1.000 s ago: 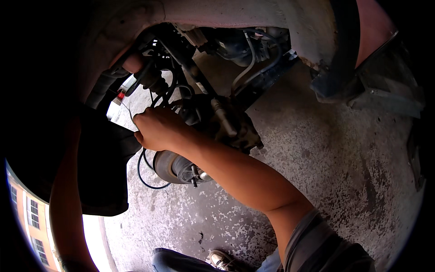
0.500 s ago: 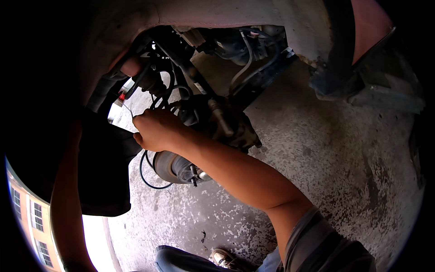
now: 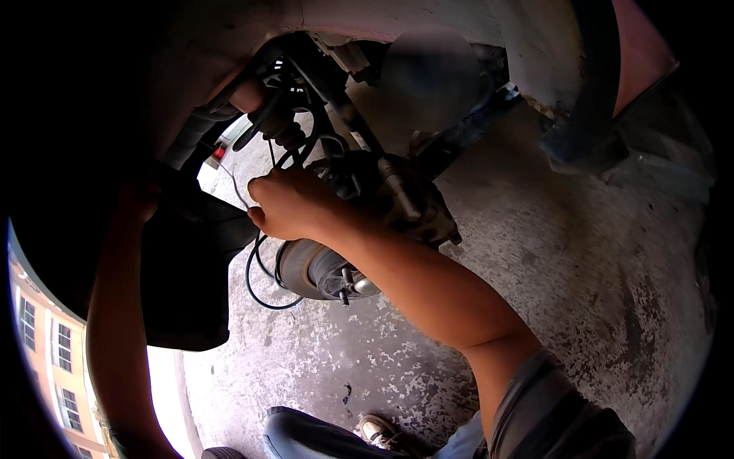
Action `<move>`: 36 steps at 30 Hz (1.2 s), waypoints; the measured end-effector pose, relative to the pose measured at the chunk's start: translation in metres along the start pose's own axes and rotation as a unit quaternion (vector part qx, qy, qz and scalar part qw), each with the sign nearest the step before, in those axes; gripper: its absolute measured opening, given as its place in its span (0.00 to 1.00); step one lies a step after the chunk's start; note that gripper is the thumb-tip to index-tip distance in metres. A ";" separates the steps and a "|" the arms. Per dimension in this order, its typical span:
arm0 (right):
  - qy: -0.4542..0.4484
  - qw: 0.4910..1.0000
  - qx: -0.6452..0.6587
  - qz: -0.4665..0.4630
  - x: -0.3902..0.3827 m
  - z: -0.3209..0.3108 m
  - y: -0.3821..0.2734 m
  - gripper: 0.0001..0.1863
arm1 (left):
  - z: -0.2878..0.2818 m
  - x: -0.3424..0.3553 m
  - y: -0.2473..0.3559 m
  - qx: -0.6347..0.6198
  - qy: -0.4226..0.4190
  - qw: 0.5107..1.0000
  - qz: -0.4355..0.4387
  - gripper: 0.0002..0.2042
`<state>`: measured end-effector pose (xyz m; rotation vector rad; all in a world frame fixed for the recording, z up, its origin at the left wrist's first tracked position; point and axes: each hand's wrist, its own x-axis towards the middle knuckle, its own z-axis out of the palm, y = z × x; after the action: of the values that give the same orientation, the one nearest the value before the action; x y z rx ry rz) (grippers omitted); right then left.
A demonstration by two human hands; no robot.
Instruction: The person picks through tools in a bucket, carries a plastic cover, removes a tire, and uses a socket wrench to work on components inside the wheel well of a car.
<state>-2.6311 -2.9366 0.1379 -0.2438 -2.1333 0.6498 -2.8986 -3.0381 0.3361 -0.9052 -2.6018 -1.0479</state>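
Observation:
My right hand point(image 3: 294, 203) is closed in front of the bare wheel hub and suspension inside a car's wheel arch. A thin cable point(image 3: 240, 196) runs into its fist from the upper left, and a dark cable loop point(image 3: 251, 284) hangs just below. Close under the wrist sits the brake disc point(image 3: 294, 268) with studs on its hub. A black spring or boot point(image 3: 287, 131) and other hoses lie just beyond the hand. My left hand point(image 3: 140, 200) reaches up into deep shadow by the black arch liner point(image 3: 187, 291); its fingers are hidden.
A pale fender edge point(image 3: 527, 46) arches overhead. To the right hangs a dark lower body panel point(image 3: 589, 145). Worn concrete floor point(image 3: 535, 268) spreads below, with my shoe point(image 3: 376, 430) and jeans point(image 3: 321, 432) at the bottom. A building point(image 3: 57, 359) shows at far left.
My view has shifted, so the car parts and right hand sit a little further right and higher. The right hand stays closed at the cable. More of the left hand shows.

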 end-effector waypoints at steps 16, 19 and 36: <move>-0.008 0.998 -0.055 -0.009 -0.001 0.006 -0.006 0.12 | -0.009 -0.006 -0.006 -0.127 -0.038 0.991 -0.035 0.13; 0.007 0.998 -0.052 -0.019 -0.002 0.004 -0.006 0.12 | -0.013 -0.008 -0.004 -0.176 -0.048 0.983 -0.034 0.14; -0.040 0.998 -0.053 0.017 -0.001 -0.002 -0.007 0.13 | 0.013 -0.012 0.013 -0.132 0.050 0.989 -0.046 0.10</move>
<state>-2.6287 -2.9419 0.1422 -0.3165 -2.2485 0.5744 -2.8805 -3.0279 0.3294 -0.7676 -2.4814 -1.4494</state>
